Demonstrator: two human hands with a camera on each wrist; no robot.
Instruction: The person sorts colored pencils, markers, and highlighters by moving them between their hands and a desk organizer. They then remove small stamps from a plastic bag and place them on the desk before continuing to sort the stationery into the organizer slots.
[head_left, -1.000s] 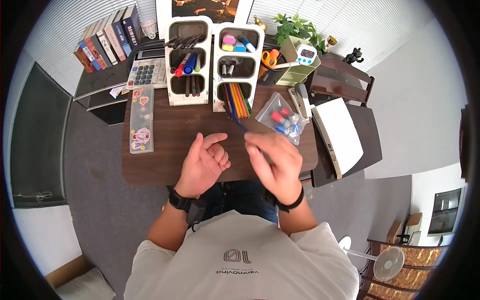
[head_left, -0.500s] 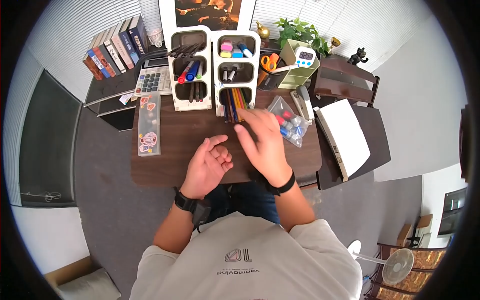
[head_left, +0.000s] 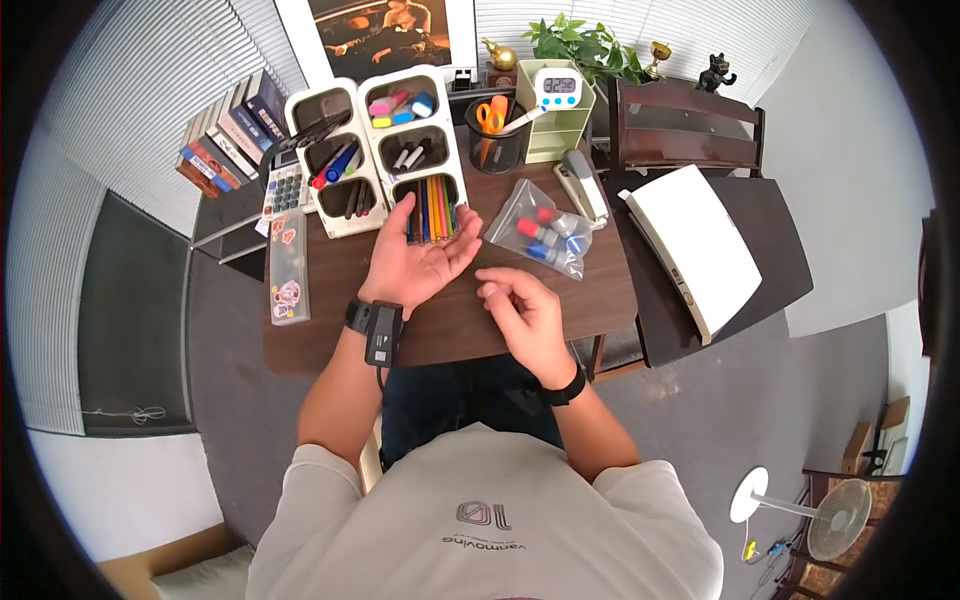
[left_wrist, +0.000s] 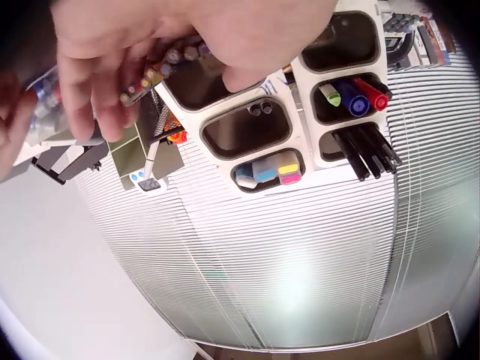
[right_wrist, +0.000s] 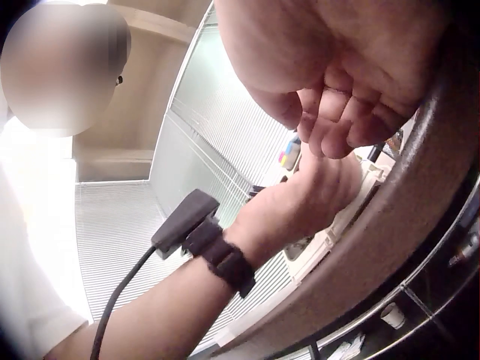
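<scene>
My left hand (head_left: 420,262) is palm up, fingers loosely bent, just in front of the coloured pencils (head_left: 436,212). These pencils stick out of the lowest compartment of the right white desk organizer (head_left: 452,150). In the left wrist view, the thumb (left_wrist: 246,78) overlaps that compartment's edge and the fingers (left_wrist: 112,112) overlap the pencil ends. My right hand (head_left: 527,318) hovers near the front of the table with loosely curled fingers and holds nothing. Beyond it lies a clear zip bag (head_left: 545,232) of red and blue capped bottles.
The left organizer (head_left: 337,228) holds pens and markers. A sticker-covered pencil case (head_left: 289,270) and calculator (head_left: 287,190) lie to the left. Toward the right are a stapler (head_left: 582,188), a mesh cup (head_left: 493,150) with orange scissors, a green holder (head_left: 562,142) with a timer, and a white box (head_left: 697,250).
My right hand held a dark blue pencil, reached to the pencil compartment, and has drawn back without it. My left hand has moved forward and opened out. The head view has turned.
</scene>
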